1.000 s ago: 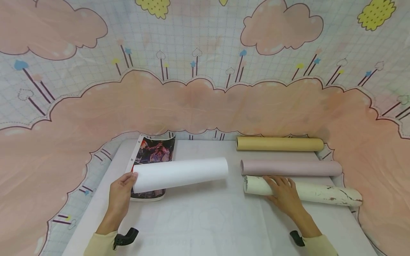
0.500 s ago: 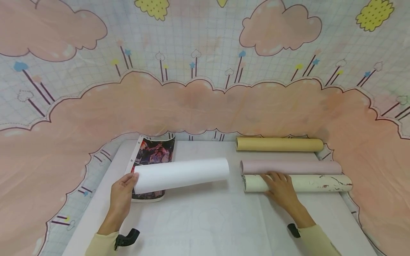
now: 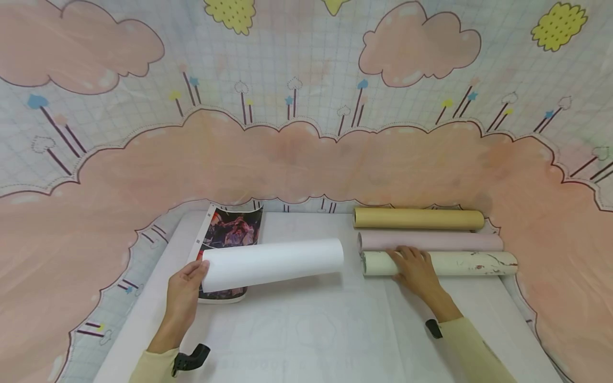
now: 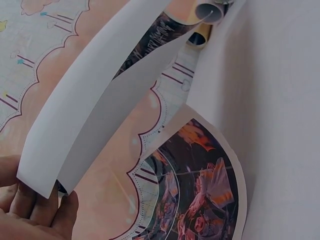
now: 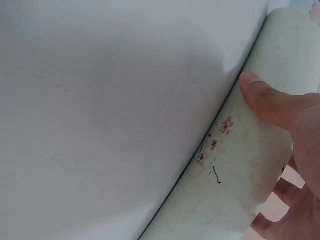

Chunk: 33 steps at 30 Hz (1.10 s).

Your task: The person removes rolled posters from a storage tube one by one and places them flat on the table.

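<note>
At the left, my left hand (image 3: 183,290) pinches the near end of a loosely rolled poster (image 3: 273,264), white on its outside. The left wrist view shows a dark print with lettering on the poster's inner face. My right hand (image 3: 416,271) grips a cream paper roll (image 3: 469,263) printed with branches and small red flowers. Its thumb (image 5: 270,100) lies along the near side and the fingers reach over the far side. Directly behind that roll, a pale pink roll (image 3: 460,242) lies alongside, partly overlapped by my fingertips.
A yellow-tan roll (image 3: 416,218) lies farthest back on the right of the white table (image 3: 297,330). Beneath and behind the white poster, a curling sheet with dark concert-like photos (image 3: 234,229) rests at the left. A cloud-patterned cloth (image 3: 306,159) hangs behind.
My right hand has pushed the cream roll away from me and straightened it. The pink roll has moved back too, closer to the yellow-tan one. My left hand stays nearly still.
</note>
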Each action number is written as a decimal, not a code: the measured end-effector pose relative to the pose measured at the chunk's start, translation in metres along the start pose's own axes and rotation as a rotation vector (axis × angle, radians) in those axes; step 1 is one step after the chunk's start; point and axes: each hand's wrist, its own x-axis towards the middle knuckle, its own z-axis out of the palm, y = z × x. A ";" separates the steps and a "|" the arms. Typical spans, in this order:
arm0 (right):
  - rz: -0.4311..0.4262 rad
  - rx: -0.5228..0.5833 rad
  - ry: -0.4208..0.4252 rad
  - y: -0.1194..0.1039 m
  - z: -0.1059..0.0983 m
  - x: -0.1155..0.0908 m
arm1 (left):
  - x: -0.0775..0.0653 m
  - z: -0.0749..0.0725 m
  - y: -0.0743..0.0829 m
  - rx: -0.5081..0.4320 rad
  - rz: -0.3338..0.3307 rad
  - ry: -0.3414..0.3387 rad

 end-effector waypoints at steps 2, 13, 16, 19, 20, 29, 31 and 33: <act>0.004 -0.001 -0.013 0.002 0.001 0.004 | 0.000 0.000 -0.001 0.004 -0.005 -0.002; 0.056 0.020 -0.047 0.009 0.008 0.017 | -0.003 -0.001 -0.006 0.012 -0.008 -0.013; 0.090 0.028 -0.042 0.008 0.007 0.017 | -0.003 0.000 -0.007 0.011 -0.007 -0.012; 0.118 0.049 -0.027 0.002 0.003 0.016 | -0.003 0.000 -0.007 -0.008 -0.009 -0.022; 0.120 0.063 -0.017 -0.001 0.001 0.016 | -0.003 0.000 -0.006 -0.023 -0.008 -0.026; 0.013 0.168 0.235 -0.051 -0.024 0.019 | 0.004 0.023 0.012 -0.051 0.023 -0.026; -0.016 0.198 0.313 -0.062 -0.030 0.020 | 0.007 0.031 0.015 -0.075 0.043 -0.029; -0.048 0.222 0.380 -0.073 -0.036 0.022 | 0.009 0.041 0.019 -0.106 0.061 -0.035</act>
